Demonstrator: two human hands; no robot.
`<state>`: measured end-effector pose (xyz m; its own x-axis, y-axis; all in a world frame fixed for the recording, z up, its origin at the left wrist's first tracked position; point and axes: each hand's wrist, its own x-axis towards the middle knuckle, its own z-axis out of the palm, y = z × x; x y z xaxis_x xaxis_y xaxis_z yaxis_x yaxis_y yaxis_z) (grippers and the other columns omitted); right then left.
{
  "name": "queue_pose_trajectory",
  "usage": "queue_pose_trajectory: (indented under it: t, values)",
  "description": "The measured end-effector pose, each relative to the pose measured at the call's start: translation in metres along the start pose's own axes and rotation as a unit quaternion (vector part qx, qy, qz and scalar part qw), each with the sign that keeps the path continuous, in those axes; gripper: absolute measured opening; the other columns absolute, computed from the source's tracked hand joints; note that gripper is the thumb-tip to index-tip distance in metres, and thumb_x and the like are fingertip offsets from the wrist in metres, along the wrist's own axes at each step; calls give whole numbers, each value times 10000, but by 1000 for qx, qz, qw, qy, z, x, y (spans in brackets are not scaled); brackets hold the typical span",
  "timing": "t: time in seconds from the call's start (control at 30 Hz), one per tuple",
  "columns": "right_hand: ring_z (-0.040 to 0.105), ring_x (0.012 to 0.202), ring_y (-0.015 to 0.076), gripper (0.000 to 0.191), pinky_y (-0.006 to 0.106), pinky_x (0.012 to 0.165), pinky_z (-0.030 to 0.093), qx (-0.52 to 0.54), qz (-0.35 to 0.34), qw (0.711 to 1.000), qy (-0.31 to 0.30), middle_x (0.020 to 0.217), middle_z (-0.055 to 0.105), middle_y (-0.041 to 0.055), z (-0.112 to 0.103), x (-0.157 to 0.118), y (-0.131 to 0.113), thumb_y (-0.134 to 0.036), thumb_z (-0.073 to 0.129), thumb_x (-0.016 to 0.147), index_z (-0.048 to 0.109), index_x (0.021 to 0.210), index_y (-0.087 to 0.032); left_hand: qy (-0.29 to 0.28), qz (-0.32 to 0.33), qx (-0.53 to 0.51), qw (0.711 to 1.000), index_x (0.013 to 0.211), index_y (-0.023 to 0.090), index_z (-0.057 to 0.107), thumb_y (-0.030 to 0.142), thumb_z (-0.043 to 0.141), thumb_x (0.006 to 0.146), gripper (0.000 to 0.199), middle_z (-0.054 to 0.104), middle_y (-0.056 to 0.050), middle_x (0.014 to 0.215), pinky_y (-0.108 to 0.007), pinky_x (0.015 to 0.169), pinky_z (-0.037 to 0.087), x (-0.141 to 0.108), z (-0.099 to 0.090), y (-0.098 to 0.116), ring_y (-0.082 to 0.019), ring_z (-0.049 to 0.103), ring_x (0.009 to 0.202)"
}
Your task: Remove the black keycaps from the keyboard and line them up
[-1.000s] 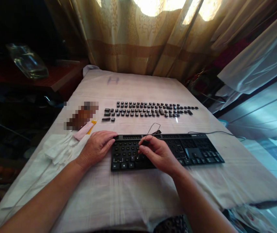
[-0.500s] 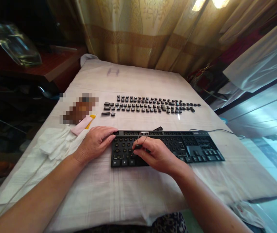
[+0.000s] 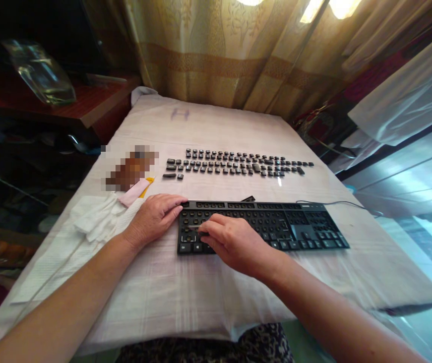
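Note:
A black keyboard (image 3: 306, 235) lies on the cloth in front of me, with most of its keycaps off and the bottom row still fitted. My left hand (image 3: 158, 216) grips its far left corner, fingers on the top edge and thumb at the side. Over the left part of the keyboard, my right hand (image 3: 234, 241) is closed in a pinch on a thin wire tool (image 3: 193, 226), whose pale end points left above the bare key sockets. My fingers hide the rest of it. Beyond the keyboard, loose black keycaps (image 3: 210, 170) are laid out in rows.
A black strip (image 3: 248, 198) lies behind the keyboard, and its cable (image 3: 340, 202) trails right. White crumpled tissue (image 3: 97, 217) and a pink packet (image 3: 135, 191) lie left, beside a pixelated patch. A glass jar (image 3: 45, 75) stands on a wooden cabinet (image 3: 90, 108). A curtain (image 3: 216, 65) hangs behind.
My right hand has shifted slightly left and turned, so the wire tool now points left instead of upward. A dark piece at my fingertips no longer shows. My left hand keeps its hold.

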<state>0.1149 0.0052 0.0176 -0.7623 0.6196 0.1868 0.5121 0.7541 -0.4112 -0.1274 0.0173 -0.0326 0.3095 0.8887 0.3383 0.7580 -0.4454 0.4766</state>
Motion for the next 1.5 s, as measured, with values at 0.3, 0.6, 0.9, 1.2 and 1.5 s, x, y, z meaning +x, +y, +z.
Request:
queue_pose_trajectory:
  t: [0.3, 0.6, 0.9, 1.2, 1.5]
  values:
    - [676, 786, 159, 81, 260, 740, 523, 160, 8, 983, 90, 855, 709, 29, 8, -12, 26, -189, 556, 928, 631, 912, -212, 0, -3, -10, 1000, 1127, 215, 698, 348, 454, 940, 335, 754, -70, 1103, -418, 934, 502, 0, 0, -1, -233, 677, 1029]
    - [679, 753, 158, 91, 250, 700, 514, 131, 9, 984, 121, 860, 714, 49, 18, -16, 21, -212, 514, 966, 594, 924, -201, -4, -8, -10, 1000, 1136, 207, 698, 348, 459, 939, 340, 754, -75, 1098, -425, 933, 503, 1, -1, 0, -238, 674, 1028]
    - [687, 777, 172, 87, 281, 711, 542, 142, -15, 976, 166, 872, 724, 57, 26, -22, 20, -184, 499, 956, 575, 932, -220, -5, -12, -11, 1000, 1131, 221, 699, 350, 474, 936, 325, 753, -65, 1110, -423, 942, 501, 0, -1, 1, -236, 674, 1038]
    - [689, 763, 155, 93, 269, 703, 548, 188, 6, 961, 205, 848, 724, 39, 28, -24, 19, -195, 491, 966, 567, 921, -226, -5, -19, -13, 1000, 1125, 225, 708, 369, 479, 933, 332, 754, -61, 1105, -420, 944, 509, 1, 0, 0, -236, 676, 1031]
    - [680, 774, 153, 59, 289, 727, 548, 284, 61, 927, 239, 873, 718, 29, 26, -15, 13, -246, 494, 978, 551, 984, -233, -10, -30, -26, 999, 1110, 239, 717, 357, 498, 918, 314, 759, -48, 1100, -411, 957, 518, 2, -1, 2, -229, 684, 1032]
